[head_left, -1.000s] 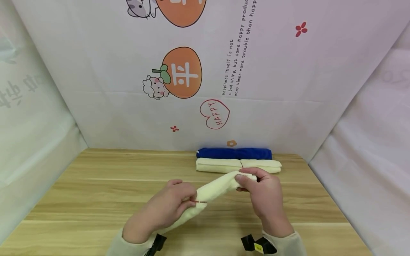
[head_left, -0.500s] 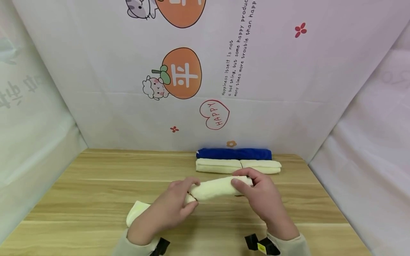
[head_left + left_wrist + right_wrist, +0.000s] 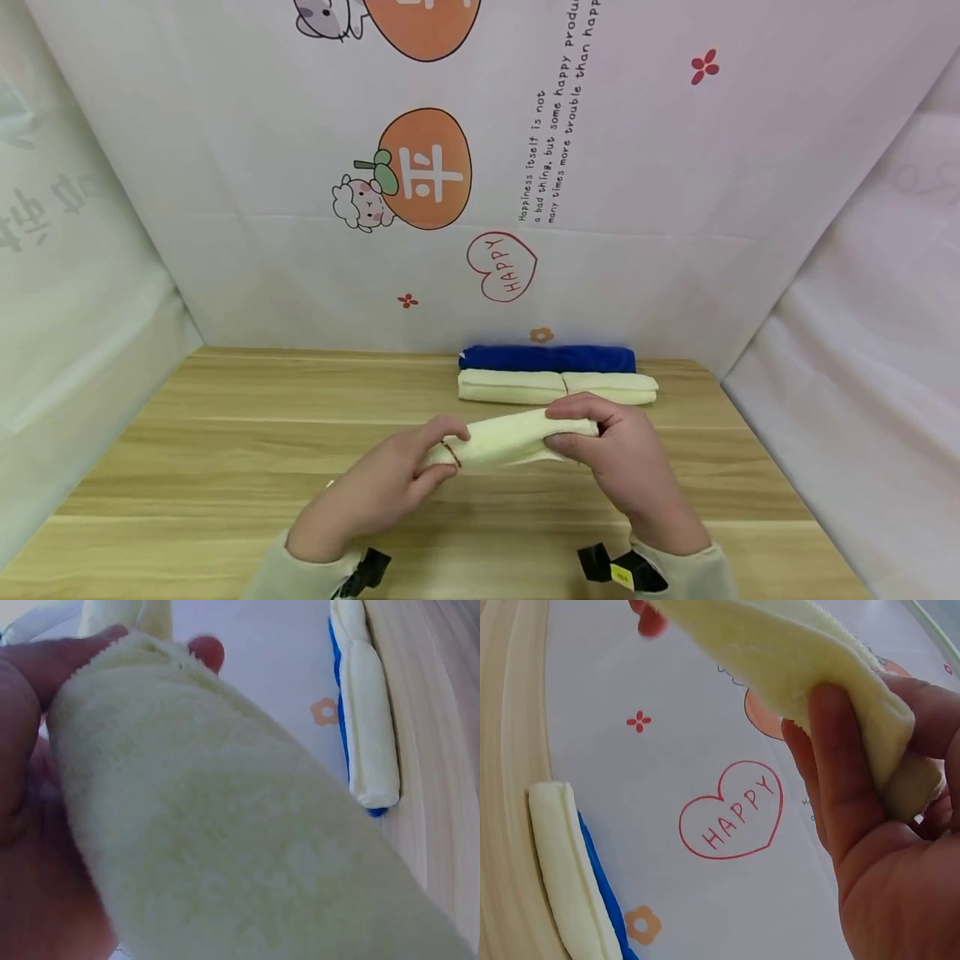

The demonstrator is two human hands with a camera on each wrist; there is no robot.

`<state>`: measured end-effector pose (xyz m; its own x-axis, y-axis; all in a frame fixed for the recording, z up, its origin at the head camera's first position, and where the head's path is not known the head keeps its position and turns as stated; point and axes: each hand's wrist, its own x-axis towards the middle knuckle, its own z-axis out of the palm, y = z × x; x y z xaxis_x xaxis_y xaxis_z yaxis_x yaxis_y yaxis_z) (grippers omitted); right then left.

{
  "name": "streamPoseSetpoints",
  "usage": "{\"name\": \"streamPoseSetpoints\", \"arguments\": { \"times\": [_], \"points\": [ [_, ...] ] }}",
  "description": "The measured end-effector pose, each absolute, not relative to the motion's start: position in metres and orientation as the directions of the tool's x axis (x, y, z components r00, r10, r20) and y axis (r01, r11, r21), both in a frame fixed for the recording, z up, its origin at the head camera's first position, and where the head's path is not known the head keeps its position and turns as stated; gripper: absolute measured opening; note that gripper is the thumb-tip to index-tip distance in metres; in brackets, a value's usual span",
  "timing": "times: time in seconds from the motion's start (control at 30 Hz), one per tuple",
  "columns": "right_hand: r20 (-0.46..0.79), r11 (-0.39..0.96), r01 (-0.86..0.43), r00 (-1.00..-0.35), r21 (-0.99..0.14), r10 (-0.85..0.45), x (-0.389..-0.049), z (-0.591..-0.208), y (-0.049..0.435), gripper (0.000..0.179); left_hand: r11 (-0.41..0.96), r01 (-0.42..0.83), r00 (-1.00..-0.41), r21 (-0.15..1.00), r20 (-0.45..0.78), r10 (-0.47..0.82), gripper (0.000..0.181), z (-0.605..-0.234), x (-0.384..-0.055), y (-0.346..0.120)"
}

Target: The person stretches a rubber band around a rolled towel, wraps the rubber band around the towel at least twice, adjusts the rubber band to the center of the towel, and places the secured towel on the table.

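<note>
A pale yellow towel (image 3: 502,442), folded into a long strip with a dark red line across it, is held up above the table between both hands. The left hand (image 3: 390,475) grips it near the red line, thumb below and fingers above. At the other end, the right hand (image 3: 622,450) pinches the towel between thumb and fingers. In the left wrist view the towel (image 3: 240,817) fills the middle and hides part of that hand. The right wrist view has the folded end of the towel (image 3: 840,667) between the thumb and fingers.
Behind the hands, a rolled pale yellow towel (image 3: 517,387) lies along the back of the wooden table (image 3: 225,433). A rolled blue towel (image 3: 547,359) lies directly behind it, against the printed white back wall (image 3: 637,208). White cloth sides (image 3: 862,292) stand left and right.
The held towel has swung from a steep slant to a nearly level one. Its left end, which showed beyond the left wrist half a second ago, is now almost wholly hidden behind the arm.
</note>
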<state>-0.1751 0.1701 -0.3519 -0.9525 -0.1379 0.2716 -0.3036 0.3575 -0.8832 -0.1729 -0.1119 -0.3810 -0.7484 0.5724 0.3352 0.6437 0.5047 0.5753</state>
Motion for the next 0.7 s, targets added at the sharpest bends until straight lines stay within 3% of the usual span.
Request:
{"name": "streamPoseSetpoints", "arguments": {
  "times": [0.1, 0.23, 0.33, 0.7],
  "points": [
    [0.224, 0.361, -0.252, -0.967, -0.898, -0.119, -0.174, -0.349, 0.169, 0.028, 0.507, 0.679, -0.729, 0.531, 0.405, 0.551, 0.026, -0.381, -0.174, -0.112],
    [0.156, 0.307, -0.169, -0.985, -0.937, -0.067, -0.173, -0.347, 0.167, 0.032, 0.474, 0.766, -0.643, 0.434, 0.524, 0.559, 0.019, -0.382, -0.176, -0.112],
    [0.121, 0.271, -0.125, -0.992, -0.955, -0.034, -0.173, -0.347, 0.165, 0.030, 0.457, 0.802, -0.598, 0.386, 0.538, 0.595, 0.015, -0.383, -0.176, -0.110],
    [0.015, 0.284, 0.004, -0.998, -0.959, 0.062, -0.179, -0.351, 0.161, 0.028, 0.497, 0.787, -0.615, 0.366, 0.405, 0.676, 0.024, -0.387, -0.176, -0.109]
  ]
}}
